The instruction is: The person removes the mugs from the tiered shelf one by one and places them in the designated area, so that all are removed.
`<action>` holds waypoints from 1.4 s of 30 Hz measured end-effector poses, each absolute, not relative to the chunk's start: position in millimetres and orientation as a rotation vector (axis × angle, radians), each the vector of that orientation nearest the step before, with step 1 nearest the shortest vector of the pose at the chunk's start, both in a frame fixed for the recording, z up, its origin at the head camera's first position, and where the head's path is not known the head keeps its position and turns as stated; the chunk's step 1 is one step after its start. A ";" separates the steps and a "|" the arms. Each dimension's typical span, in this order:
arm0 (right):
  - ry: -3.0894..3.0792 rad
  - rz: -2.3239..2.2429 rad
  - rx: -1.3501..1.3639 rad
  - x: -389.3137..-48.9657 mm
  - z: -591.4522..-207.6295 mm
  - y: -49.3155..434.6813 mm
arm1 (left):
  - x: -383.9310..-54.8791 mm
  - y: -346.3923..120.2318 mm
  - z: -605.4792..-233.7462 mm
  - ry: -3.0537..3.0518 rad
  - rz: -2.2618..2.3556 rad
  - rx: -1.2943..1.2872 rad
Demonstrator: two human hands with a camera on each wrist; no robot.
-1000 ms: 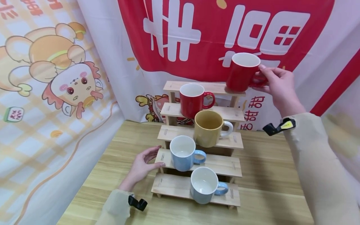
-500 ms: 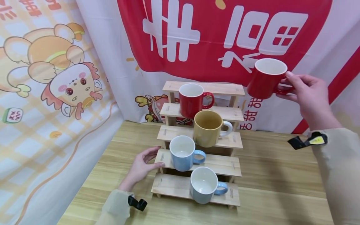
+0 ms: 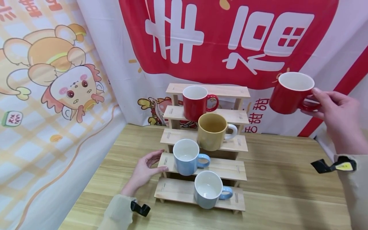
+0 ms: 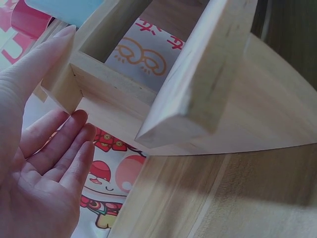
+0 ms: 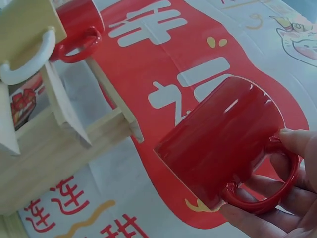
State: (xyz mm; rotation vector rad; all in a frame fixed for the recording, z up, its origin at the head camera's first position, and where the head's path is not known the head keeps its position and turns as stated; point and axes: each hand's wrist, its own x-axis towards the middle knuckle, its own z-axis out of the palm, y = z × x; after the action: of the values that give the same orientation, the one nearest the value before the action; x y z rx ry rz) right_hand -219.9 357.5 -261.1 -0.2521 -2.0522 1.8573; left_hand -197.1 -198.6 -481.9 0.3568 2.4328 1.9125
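My right hand [image 3: 342, 118] holds a red mug [image 3: 291, 93] by its handle, up in the air to the right of the tiered wooden stand [image 3: 172, 187]. Fingers curl through the handle in the right wrist view, with the thumb near the rim. White inside, the mug tilts slightly. At the stand's left side, my left hand [image 3: 145, 171] grips the end of the second tier from the bottom, thumb at the front edge and fingers behind. In the left wrist view, the thumb and fingertips of that left hand [image 4: 44, 163] span the board's end.
Another red mug [image 3: 195, 103] stands on the second tier from the top. Below it are a tan mug [image 3: 211, 135] with a white handle, a light blue mug [image 3: 185, 159] and a grey-blue mug [image 3: 205, 191]. Printed cloth [image 3: 138, 64] hangs behind the wooden table [image 3: 276, 198].
My right hand has lifted the red mug off the top tier and carried it right and lower, clear of the stand. My left hand stays where it was.
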 end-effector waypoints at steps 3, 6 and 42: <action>-2.084 1.800 -0.283 -210.9 -268.1 359.3 | -196.3 -198.6 -481.5 2.432 1.910 0.353; -2.101 1.738 -0.298 -201.5 -275.8 360.1 | -196.3 -198.5 -481.2 2.435 1.909 0.358; -1.800 2.195 -0.396 -195.3 -399.8 363.3 | -197.0 -199.2 -485.3 2.458 1.938 0.405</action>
State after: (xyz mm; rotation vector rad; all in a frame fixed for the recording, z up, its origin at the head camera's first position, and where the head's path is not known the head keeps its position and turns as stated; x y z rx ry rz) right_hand -195.3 363.3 -399.8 -0.3962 -1.8003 2.1951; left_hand -197.0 -199.2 -485.3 0.4047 2.4577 1.9383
